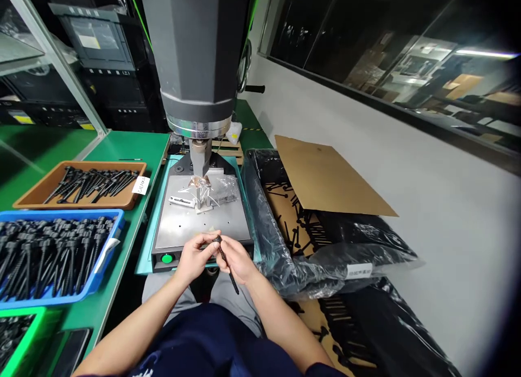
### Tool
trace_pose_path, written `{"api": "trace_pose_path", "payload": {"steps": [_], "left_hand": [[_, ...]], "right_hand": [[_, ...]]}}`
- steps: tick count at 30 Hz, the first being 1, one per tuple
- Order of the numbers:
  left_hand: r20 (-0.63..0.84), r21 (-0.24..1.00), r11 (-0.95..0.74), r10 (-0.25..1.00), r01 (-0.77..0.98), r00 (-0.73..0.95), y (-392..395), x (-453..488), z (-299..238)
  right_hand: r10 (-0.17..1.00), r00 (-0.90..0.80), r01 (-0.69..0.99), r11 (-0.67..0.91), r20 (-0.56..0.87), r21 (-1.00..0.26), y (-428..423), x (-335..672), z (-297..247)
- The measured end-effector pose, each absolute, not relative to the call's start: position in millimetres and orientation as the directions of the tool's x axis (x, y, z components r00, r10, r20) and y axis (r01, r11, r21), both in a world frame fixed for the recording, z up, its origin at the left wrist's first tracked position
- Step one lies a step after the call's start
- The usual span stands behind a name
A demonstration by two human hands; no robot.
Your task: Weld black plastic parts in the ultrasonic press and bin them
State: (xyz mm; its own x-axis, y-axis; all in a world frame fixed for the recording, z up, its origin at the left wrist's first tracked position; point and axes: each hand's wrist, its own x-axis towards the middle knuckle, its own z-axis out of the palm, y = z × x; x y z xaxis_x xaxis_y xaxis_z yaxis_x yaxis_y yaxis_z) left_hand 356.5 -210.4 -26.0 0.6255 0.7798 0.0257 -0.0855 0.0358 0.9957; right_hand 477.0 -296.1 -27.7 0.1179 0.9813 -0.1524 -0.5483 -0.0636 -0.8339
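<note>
My left hand (196,256) and my right hand (236,259) meet just in front of the press machine's metal plate (183,225). Both are closed on one thin black rod-shaped part (228,268). The left fingers pinch its upper end and the right hand grips its shaft, while its lower tip points down toward my lap. Behind the hands, the press head (200,158) stands over a small fixture covered with clear plastic (203,191).
At left on the green bench sit a brown tray (28,198), a blue bin (103,271) and a green bin (24,339), all holding several black parts. At right, a box lined with black plastic (268,225) holds loose parts under a cardboard sheet (325,176).
</note>
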Motion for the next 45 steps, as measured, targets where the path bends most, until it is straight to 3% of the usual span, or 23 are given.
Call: {"api": "trace_pose_path", "payload": {"steps": [4, 8, 12, 16, 21, 26, 31, 35, 41, 43, 45], "left_hand": [[0.068, 0.994, -0.020, 0.883, -0.109, 0.464, -191, 362, -36], [-0.090, 0.946, 0.165, 0.961, -0.279, 0.261, -149, 365, -33], [-0.076, 0.873, 0.266, 0.902, -0.408, 0.425, -109, 360, -17], [-0.010, 0.853, 0.306, 0.819, -0.422, 0.574, -79, 353, -4], [-0.021, 0.868, 0.340, 0.754, -0.363, 0.657, -52, 360, 6], [-0.176, 0.821, 0.475, 0.739, -0.318, 0.650, -36, 372, 5], [-0.242, 0.820, 0.431, 0.858, -0.377, 0.453, -10, 391, 4], [-0.104, 0.876, 0.246, 0.937, -0.415, 0.334, 14, 411, 23], [0.285, 0.853, -0.151, 0.936, -0.500, 0.205, 24, 425, 47], [0.301, 0.848, -0.168, 0.934, -0.503, 0.194, 22, 427, 39], [0.242, 0.868, -0.116, 0.948, -0.482, 0.207, 22, 428, 27]], "right_hand": [[0.939, 0.227, -0.619, -0.067, -0.260, -0.782, -259, 495, -48], [0.822, 0.350, -0.816, 0.031, -0.450, -0.577, -211, 525, -59], [0.870, 0.303, -0.900, 0.126, -0.390, -0.418, -179, 556, -57], [0.907, 0.293, -0.925, 0.189, -0.302, -0.329, -162, 574, -59], [0.845, 0.386, -0.920, 0.324, -0.371, -0.221, -146, 586, -59], [0.787, 0.474, -0.867, 0.339, -0.395, -0.366, -141, 592, -55], [0.727, 0.569, -0.764, 0.294, -0.384, -0.575, -129, 603, -43], [0.736, 0.639, -0.615, 0.317, -0.221, -0.722, -111, 622, -4], [0.728, 0.648, -0.405, 0.578, 0.224, -0.709, -108, 629, 29], [0.731, 0.653, -0.411, 0.561, 0.198, -0.719, -108, 625, 19], [0.752, 0.658, -0.484, 0.463, 0.041, -0.743, -107, 622, 4]]}}
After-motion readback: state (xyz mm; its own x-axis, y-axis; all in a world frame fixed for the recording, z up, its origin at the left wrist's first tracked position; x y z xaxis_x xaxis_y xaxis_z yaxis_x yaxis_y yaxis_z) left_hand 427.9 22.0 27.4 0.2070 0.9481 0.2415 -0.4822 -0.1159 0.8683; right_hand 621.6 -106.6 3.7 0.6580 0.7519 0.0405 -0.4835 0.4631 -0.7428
